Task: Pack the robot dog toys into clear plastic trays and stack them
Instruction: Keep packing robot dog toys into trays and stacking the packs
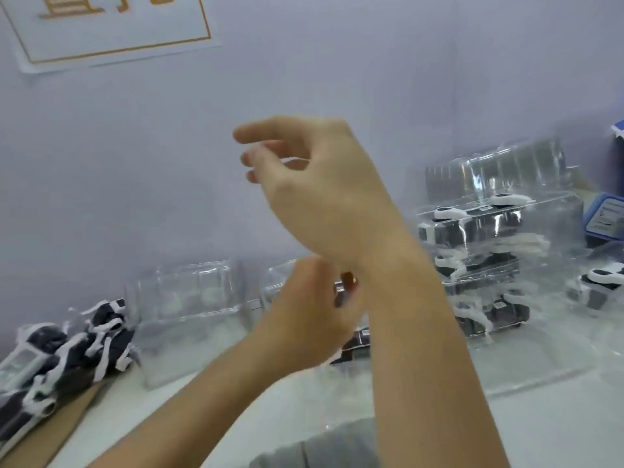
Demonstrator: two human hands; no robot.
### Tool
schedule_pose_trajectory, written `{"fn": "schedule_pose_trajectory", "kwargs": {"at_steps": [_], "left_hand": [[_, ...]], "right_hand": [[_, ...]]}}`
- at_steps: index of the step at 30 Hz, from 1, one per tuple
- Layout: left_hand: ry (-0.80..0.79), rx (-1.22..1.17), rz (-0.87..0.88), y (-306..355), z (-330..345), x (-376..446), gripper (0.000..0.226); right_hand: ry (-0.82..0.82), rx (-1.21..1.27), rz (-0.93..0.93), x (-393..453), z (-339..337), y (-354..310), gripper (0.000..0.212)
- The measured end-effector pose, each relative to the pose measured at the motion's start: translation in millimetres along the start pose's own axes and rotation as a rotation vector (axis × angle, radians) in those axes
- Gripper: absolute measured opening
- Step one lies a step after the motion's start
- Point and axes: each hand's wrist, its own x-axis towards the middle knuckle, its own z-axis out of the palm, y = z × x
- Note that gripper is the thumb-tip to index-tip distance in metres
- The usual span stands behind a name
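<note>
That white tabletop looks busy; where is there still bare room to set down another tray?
Bare tabletop shows at front right, below the stack of packed trays. The left is crowded by loose robot dog toys on cardboard, and empty clear trays line the wall.

Stacked packed trays [486, 265] block the right; loose toys [67, 349] left.

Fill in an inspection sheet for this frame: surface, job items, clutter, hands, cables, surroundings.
Surface: white table, brown cardboard sheet at left.
Job's things: loose robot dog toys piled on the left; empty clear tray at centre; stack of packed trays on the right.
Clutter: blue box at the right edge.
Hands: right hand raised, fingers relaxed, holding nothing; left hand at the right wrist, its grip blurred.
Cables: nothing seen.
Surroundings: pale wall, framed sign upper left.
</note>
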Motion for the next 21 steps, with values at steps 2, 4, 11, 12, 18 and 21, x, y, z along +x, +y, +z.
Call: {"fn": "schedule_pose_trajectory", "kwargs": {"at_steps": [2, 4, 11, 12, 18, 21], "left_hand": [[0.097, 0.033, -0.111, -25.5, -23.5, 12.6, 0.048], [0.072, 0.185, -0.234, -58.2, -44.5, 28.3, 0.033], [-0.652, 0.435, -0.456, -145.1, -33.9, 34.2, 0.028], [-0.629, 0.462, -0.418, -148.9, -28.7, 34.2, 0.015], [-0.488, 0.383, -0.397, -157.0, -30.4, 38.3, 0.034], [-0.399, 0.336, -0.39, -155.2, -33.8, 40.0, 0.021]], "right_hand": [[0.073, 0.051, 0.077, -7.2, -19.0, 3.6, 0.025], [0.096, -0.008, 0.152, -11.2, -28.0, 15.8, 0.025], [-0.023, -0.14, 0.331, -12.0, -17.5, 50.7, 0.027], [-0.065, -0.15, 0.35, -12.8, -13.1, 54.6, 0.028], [-0.247, -0.232, 0.435, -19.7, 9.9, 75.3, 0.03], [-0.286, -0.263, 0.5, -23.0, 16.0, 81.7, 0.035]]}}
